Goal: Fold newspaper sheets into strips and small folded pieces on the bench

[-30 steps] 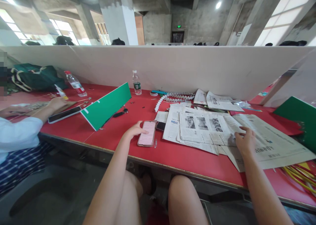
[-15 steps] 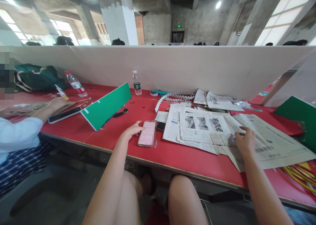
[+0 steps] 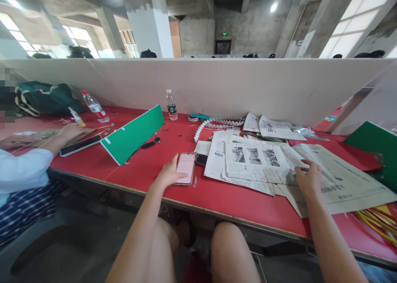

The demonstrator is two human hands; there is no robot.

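Observation:
A smartphone (image 3: 185,167) with a lit, pale pink text screen lies flat on the red table. My left hand (image 3: 169,172) rests at its left edge, fingers stretched upward along the side and the thumb over the lower screen. My right hand (image 3: 310,177) lies on spread newspapers (image 3: 257,159), its fingers loosely curved and apart. A small greyish, crumpled-looking patch by its fingertips is too unclear to name. Just right of the phone, a dark flat object (image 3: 202,159) sticks out partly from under the papers.
A green board (image 3: 133,136) stands tilted to the left, with a water bottle (image 3: 171,106) behind it. White beaded strips (image 3: 201,130) lie near the partition (image 3: 198,82). Yellow and red cords (image 3: 380,223) sit at the right edge. A co-worker's arm (image 3: 51,144) works at far left.
My left hand has shifted down and slightly right, its thumb moving from the phone's upper left edge onto the lower screen. My right hand has hardly moved.

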